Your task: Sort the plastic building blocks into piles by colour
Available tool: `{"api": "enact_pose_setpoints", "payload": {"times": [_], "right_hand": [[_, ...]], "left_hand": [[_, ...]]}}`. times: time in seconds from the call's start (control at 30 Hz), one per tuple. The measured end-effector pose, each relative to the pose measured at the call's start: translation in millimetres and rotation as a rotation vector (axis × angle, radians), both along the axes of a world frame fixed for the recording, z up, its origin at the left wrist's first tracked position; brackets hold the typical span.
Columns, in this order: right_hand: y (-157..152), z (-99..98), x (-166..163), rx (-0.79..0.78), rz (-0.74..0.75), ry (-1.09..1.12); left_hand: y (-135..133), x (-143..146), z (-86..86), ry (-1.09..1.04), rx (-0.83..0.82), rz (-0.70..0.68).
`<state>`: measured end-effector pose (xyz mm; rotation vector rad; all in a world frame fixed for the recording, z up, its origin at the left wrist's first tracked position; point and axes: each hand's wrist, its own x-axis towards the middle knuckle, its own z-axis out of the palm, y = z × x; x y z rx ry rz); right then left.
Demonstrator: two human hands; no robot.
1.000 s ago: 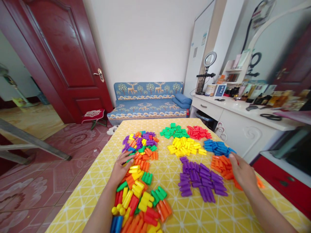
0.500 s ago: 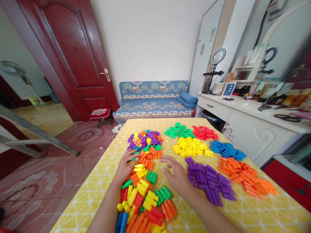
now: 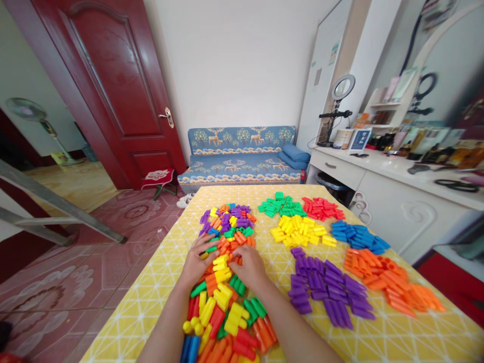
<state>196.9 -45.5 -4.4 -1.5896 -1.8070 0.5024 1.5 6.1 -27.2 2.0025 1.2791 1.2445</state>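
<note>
A long heap of mixed-colour plastic tube pieces (image 3: 225, 282) runs down the left half of a yellow patterned tablecloth (image 3: 159, 282). My left hand (image 3: 196, 262) rests on the heap's left side with fingers curled over pieces. My right hand (image 3: 249, 267) lies on the heap's right side, fingers bent down onto orange and green pieces. Sorted piles lie to the right: green (image 3: 280, 205), red (image 3: 320, 207), yellow (image 3: 298, 231), blue (image 3: 357, 236), purple (image 3: 327, 285) and orange (image 3: 385, 280).
A white dresser (image 3: 385, 201) with bottles, a ring light (image 3: 342, 88) and scissors stands right of the table. Beyond the table are a blue patterned sofa (image 3: 242, 156), a small red stool (image 3: 159, 179), a dark red door (image 3: 109, 91) and tiled floor.
My right hand left the orange pile at the right, crossed over the purple pile and came down on the mixed heap beside my left hand. The view shifted slightly.
</note>
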Motion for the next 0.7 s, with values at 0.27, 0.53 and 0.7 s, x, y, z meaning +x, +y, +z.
{"api": "enact_pose_setpoints", "payload": {"times": [0.27,0.53,0.7], "right_hand": [[-6,-2.4,-1,0.067,0.11,0.079],[0,6.2,4,0.074,0.015,0.132],[7,22.2,44,0.025,-0.258,0.069]], "left_hand": [[-3,-1,2.7,0.033,0.0,-0.021],[-5,0,4.2,0.03,-0.006,-0.016],[-3,-1,1.7,0.036,-0.001,-0.018]]}}
